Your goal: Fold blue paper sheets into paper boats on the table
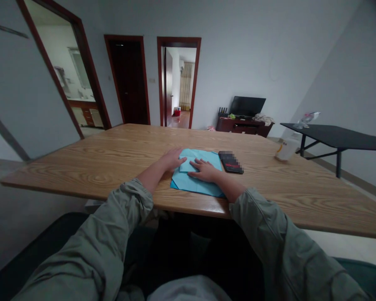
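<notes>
A sheet of light blue paper (203, 184), partly folded, lies on the wooden table (113, 154) near its front edge. My left hand (173, 159) rests at the paper's left corner, fingers stretched flat and touching a folded flap. My right hand (204, 170) lies flat on the middle of the paper, fingers spread and pressing it down. Both arms wear grey-green sleeves pushed up the forearm.
A dark phone (231, 162) lies just right of the paper. A white cup (285, 149) stands near the table's right edge. A black side table (338, 136) is at the right, a TV stand (244, 124) at the back wall, and doorways at the rear.
</notes>
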Motion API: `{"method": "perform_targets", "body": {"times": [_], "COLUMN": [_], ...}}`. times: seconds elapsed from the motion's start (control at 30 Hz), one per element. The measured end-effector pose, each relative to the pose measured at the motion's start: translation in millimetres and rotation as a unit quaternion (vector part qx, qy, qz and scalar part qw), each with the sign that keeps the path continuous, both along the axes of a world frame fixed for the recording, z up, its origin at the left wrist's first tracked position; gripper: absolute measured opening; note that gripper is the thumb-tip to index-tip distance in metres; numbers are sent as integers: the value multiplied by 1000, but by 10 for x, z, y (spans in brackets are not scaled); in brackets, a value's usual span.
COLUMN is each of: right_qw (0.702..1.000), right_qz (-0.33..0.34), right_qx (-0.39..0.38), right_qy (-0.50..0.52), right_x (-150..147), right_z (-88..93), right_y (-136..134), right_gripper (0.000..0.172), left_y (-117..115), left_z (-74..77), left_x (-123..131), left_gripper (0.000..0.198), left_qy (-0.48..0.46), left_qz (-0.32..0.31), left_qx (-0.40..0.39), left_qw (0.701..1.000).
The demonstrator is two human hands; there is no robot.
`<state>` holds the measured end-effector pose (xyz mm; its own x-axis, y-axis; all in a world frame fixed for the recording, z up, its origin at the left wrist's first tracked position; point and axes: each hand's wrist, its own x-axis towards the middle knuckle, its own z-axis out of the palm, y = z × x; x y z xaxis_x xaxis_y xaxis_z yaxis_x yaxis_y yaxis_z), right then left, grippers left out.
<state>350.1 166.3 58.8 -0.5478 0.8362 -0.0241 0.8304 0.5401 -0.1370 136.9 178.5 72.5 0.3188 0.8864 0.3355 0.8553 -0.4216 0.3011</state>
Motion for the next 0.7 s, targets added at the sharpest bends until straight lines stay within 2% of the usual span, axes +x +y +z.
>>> {"method": "perform_targets", "body": {"times": [0.1, 0.17, 0.23, 0.33, 0.43, 0.57, 0.7], "right_qw": [1000, 1000, 1000, 1000, 1000, 1000, 1000], "right_qz": [9, 12, 13, 17, 11, -11, -22], "right_qx": [8, 9, 5, -1, -6, -9, -18], "right_qy": [5, 7, 10, 11, 3, -5, 5], "right_x": [-2, 0, 4, 6, -8, -31, 6], "right_z": [-9, -15, -17, -16, -20, -28, -19], "right_y": [11, 21, 29, 27, 5, -25, 6], "right_gripper": [82, 81, 82, 84, 85, 88, 90], "left_y": [-53, -59, -38, 21, 83, 164, 243], "left_z": [-26, -57, -98, -149, -166, -179, -199], "left_x": [163, 241, 271, 243, 193, 155, 71], "left_gripper": [59, 58, 59, 64, 75, 87, 84], "left_qy": [81, 103, 113, 133, 144, 133, 114], "left_qz": [-59, -86, -87, -56, -1, 71, 109], "left_qx": [20, -12, -66, -126, -154, -161, -146], "left_qw": [995, 991, 988, 981, 978, 975, 977]}}
